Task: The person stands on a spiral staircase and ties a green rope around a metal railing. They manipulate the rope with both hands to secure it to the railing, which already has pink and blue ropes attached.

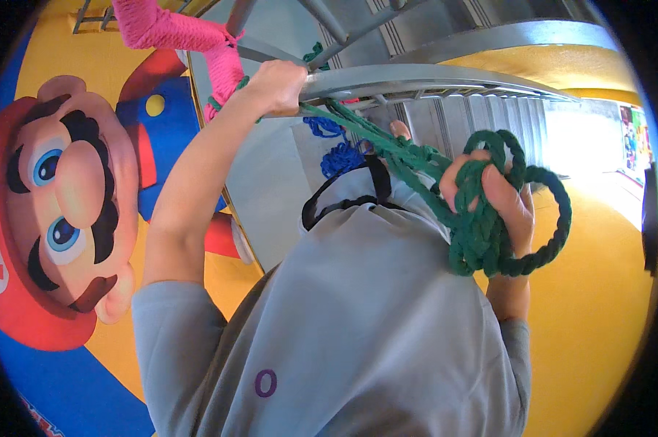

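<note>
My left hand (278, 86) is closed round the grey metal handrail (416, 77), close to where a pink cord-wrapped rail (225, 64) begins. Strands of green cord (376, 138) stretch from just beneath that hand toward the right. Bunched loops of thick green braided cord (478, 237) fill my right hand (507, 200), whose fingers are curled through and around them. One large loop hangs out on the right side. Some green cord also shows at the pink wrapping beside my left wrist. Whether my left fingers also pinch the cord is hidden.
A bundle of blue cord (341, 159) lies low beside metal stair treads (456, 127). More metal steps (482, 25) rise at the top. On the left wall is a large cartoon figure in a red cap (34, 291). A yellow wall (598, 291) stands on the right.
</note>
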Tool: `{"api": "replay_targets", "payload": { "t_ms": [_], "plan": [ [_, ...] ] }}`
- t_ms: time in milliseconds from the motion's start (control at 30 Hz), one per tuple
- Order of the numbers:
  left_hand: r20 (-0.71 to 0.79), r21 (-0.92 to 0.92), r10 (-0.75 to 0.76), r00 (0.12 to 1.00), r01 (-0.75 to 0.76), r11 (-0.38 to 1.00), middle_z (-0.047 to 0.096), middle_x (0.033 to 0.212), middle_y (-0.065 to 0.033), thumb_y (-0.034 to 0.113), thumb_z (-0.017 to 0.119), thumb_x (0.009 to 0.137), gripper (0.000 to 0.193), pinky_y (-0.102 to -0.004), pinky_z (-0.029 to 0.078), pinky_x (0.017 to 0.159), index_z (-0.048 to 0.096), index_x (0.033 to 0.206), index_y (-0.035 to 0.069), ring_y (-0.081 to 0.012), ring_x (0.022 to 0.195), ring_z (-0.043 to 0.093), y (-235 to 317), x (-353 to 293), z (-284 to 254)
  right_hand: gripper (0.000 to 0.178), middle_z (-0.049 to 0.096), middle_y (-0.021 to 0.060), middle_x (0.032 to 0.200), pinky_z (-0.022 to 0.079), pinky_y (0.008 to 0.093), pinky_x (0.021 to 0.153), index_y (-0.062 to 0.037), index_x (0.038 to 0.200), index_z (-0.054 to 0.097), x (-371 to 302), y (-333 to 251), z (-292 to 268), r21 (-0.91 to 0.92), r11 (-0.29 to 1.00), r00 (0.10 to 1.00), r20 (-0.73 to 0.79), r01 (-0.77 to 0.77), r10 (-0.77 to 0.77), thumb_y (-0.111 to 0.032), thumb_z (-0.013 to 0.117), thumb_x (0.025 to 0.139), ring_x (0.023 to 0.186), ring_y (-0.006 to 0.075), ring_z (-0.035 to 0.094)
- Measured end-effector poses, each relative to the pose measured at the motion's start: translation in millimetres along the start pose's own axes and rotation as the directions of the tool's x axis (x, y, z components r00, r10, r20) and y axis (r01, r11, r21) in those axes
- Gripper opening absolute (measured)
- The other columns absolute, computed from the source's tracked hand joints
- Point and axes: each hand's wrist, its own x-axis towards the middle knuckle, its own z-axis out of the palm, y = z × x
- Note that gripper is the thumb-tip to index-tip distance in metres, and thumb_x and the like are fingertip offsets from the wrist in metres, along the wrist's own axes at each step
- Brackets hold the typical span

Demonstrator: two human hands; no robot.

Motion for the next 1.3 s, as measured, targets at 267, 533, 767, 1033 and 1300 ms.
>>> {"api": "replay_targets", "payload": {
  "t_ms": [267,533,767,1033,1300],
  "plan": [
    [-0.498,0.172,-0.011,0.867,0.111,0.979,0.063,0.078,-0.0181,0.005,0.068,0.06,0.028,-0.0426,0.05,0.068,0.054,0.084,0.001,-0.0346,0.077,0.064,-2.9,-36.9,24.6,0.011,0.061,0.0092,0.086,0.046,0.027,0.07,0.0006,0.094,0.057,-7.3,11.5,-7.0,0.106,0.994,0.993,0.107,0.032,-0.043,-0.008,0.056,0.088,0.077,0.0139,0.057],
    [-0.208,0.063,-0.125,0.97,0.141,0.988,0.064,0.079,-0.0213,0.001,0.064,0.061,0.025,-0.0419,0.051,0.07,0.057,0.085,-0.002,-0.0361,0.078,0.064,1.1,-30.6,0.9,0.021,0.063,0.0044,0.085,0.042,0.0224,0.067,-0.0025,0.088,0.063,-22.9,10.9,2.6,-0.103,0.994,0.994,0.094,-0.045,0.055,-0.023,0.059,0.086,0.073,0.0094,0.054],
    [0.081,0.03,-0.027,0.996,0.024,0.999,0.065,0.079,-0.0213,0.014,0.07,0.049,0.03,-0.0432,0.052,0.069,0.062,0.073,-0.002,-0.0371,0.077,0.063,-19.0,-8.3,-8.8,0.023,0.049,0.0104,0.067,0.039,0.0301,0.079,-0.0033,0.067,0.045,-31.6,20.6,12.7,-0.012,1.0,1.0,-0.023,-0.021,0.02,-0.014,0.05,0.087,0.065,0.0183,0.047],
    [-0.124,0.076,-0.153,0.98,0.163,0.984,0.064,0.095,-0.0151,0.023,0.081,0.054,0.064,-0.0435,0.052,0.073,0.05,0.108,0.006,-0.0324,0.09,0.063,8.6,-13.8,-4.0,0.016,0.06,0.0113,0.077,0.043,0.0281,0.069,-0.0025,0.077,0.055,-35.9,35.9,-2.6,0.092,0.994,0.997,0.038,-0.063,0.06,-0.015,0.054,0.087,0.069,0.0151,0.053],
    [-0.364,0.131,-0.086,0.927,0.143,0.981,0.064,0.084,-0.0171,0.008,0.074,0.059,0.041,-0.0389,0.053,0.073,0.055,0.094,0.0,-0.032,0.083,0.064,10.9,-13.1,21.8,0.012,0.058,0.0109,0.075,0.043,0.0264,0.064,-0.002,0.077,0.054,-38.1,39.2,-14.6,0.191,0.981,0.999,-0.015,-0.039,0.043,-0.011,0.056,0.085,0.069,0.0153,0.053]
  ]
}}
